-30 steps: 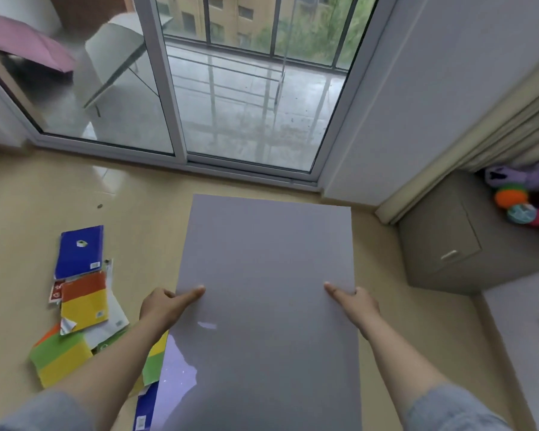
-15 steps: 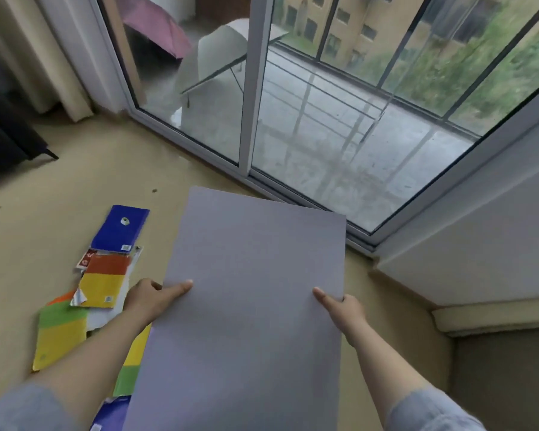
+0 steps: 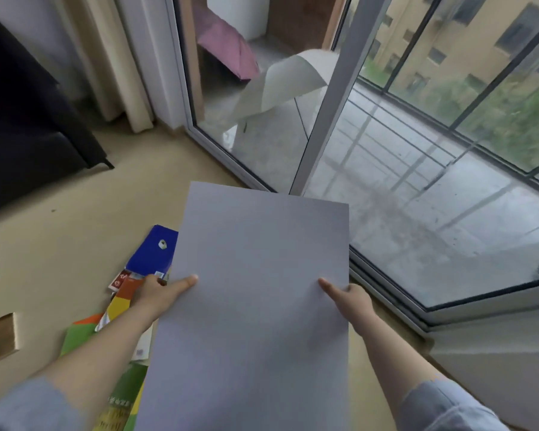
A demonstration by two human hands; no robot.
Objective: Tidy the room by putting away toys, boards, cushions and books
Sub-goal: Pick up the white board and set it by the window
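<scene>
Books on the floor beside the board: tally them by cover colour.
blue book: 1
red book: 1
orange-yellow book: 1
green books: 2
Total: 5 in view; the grey board may hide more.

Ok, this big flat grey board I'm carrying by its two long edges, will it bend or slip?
Probably stiff: the large flat grey rectangular board looks flat with straight edges though held only at its sides. Likely light, since the left hand and right hand carry it with thumbs on top. Its smooth face could slip, so grip firmly.
</scene>
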